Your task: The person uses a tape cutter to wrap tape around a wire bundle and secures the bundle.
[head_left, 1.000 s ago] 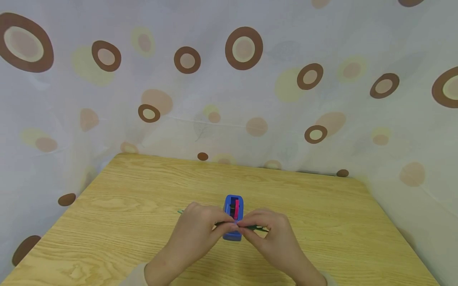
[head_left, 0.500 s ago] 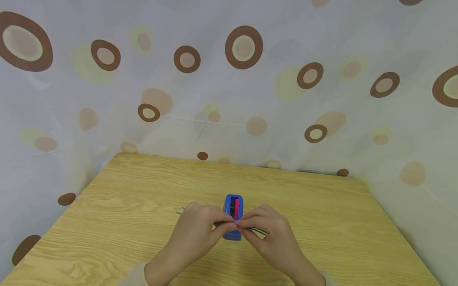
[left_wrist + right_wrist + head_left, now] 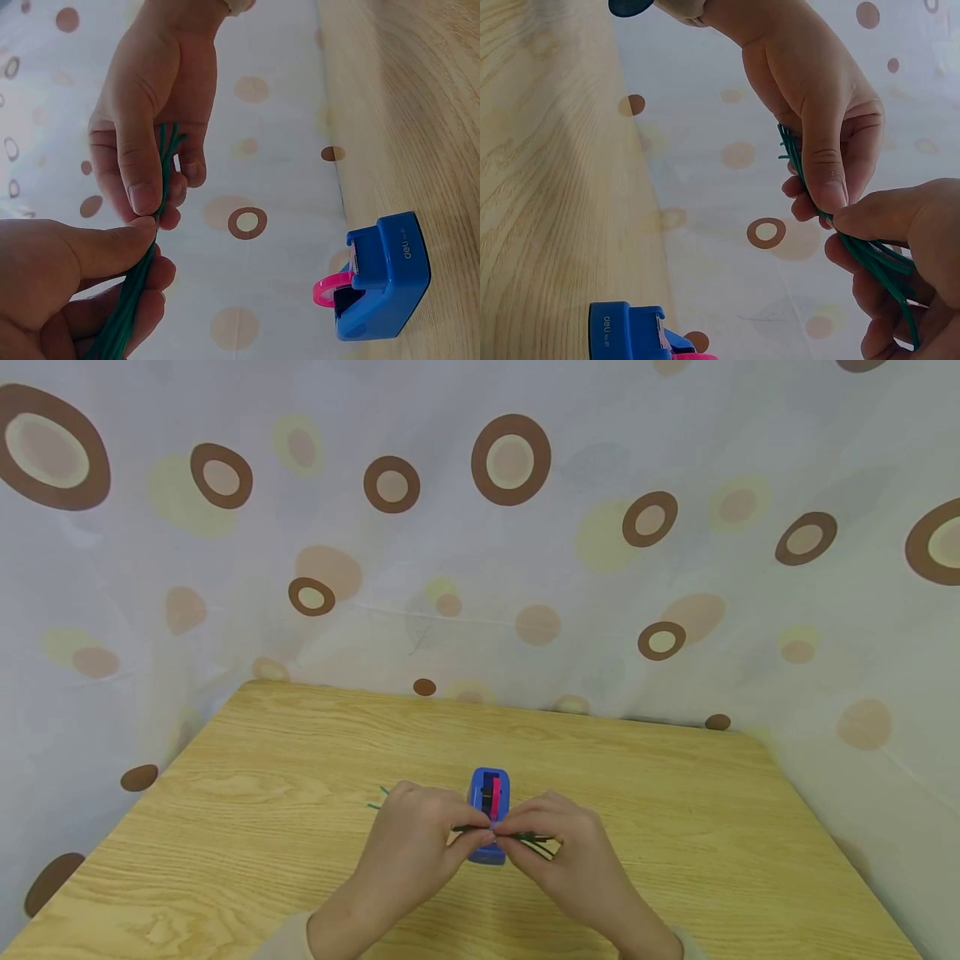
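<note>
A bundle of thin green strands (image 3: 135, 300) runs between both hands. My left hand (image 3: 420, 835) pinches its middle between thumb and fingers, and loose ends (image 3: 373, 806) stick out past that hand's left side. Right beside it, my right hand (image 3: 566, 852) pinches the same bundle, the fingertips of the two hands meeting. In the right wrist view the strands (image 3: 874, 266) fan out across the right palm. Fingertips hide the pinched part of the bundle. A blue tape dispenser (image 3: 489, 857) with a pink roll (image 3: 497, 797) appears behind the fingertips in the head view.
The dispenser stands on a wood-grain table (image 3: 315, 735). Behind the table and along its sides hangs a pale curtain (image 3: 465, 552) printed with brown and yellow circles.
Both hands stay at nearly the same place, still pinching the bundle. The strand ends at the left have shifted slightly outward and spread, and those by the right hand have turned a little.
</note>
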The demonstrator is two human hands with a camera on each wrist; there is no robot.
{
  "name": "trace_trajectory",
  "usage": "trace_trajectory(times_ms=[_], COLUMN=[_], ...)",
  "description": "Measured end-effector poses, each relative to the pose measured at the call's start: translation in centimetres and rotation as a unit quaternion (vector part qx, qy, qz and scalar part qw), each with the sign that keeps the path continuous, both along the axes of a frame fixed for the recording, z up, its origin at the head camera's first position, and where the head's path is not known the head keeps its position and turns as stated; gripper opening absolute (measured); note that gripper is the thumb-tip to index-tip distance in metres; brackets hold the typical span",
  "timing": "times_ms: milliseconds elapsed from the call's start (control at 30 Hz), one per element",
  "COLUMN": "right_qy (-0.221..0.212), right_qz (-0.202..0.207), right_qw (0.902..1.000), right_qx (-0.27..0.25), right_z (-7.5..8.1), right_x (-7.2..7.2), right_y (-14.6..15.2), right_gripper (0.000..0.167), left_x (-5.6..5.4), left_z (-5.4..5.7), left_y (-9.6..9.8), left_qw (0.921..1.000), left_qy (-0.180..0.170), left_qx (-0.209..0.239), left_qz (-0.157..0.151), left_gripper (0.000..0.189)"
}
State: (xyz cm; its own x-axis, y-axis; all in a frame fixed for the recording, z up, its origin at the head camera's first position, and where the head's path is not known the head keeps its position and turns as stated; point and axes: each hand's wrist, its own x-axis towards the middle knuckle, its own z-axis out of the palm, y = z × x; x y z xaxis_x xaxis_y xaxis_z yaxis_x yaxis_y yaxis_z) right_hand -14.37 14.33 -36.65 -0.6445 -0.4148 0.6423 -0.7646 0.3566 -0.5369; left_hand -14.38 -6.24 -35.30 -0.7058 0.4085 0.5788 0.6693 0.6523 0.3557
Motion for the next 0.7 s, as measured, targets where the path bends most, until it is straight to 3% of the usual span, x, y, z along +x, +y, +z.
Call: trace_trajectory(times_ms=[200, 700], right_qy=[-0.051, -0.108], right_qz=[-0.031, -0.057], right_qw=[0.9982, 0.9924], right_qx=[0.013, 0.016], right_z=[0.34, 0.16], right_x=[0.08, 0.22], right_y=[-0.03, 0.18], right_gripper=[0.019, 0.016], left_x=[0.04, 0.50], left_z=[-0.13, 0.02], left_y=[0.16, 0.31], left_qw=[0.9999, 0.9998], left_qy=[0.008, -0.004], left_qx=[0.000, -0.001], left_qz=[0.010, 0.022], left_gripper=[0.008, 0.011])
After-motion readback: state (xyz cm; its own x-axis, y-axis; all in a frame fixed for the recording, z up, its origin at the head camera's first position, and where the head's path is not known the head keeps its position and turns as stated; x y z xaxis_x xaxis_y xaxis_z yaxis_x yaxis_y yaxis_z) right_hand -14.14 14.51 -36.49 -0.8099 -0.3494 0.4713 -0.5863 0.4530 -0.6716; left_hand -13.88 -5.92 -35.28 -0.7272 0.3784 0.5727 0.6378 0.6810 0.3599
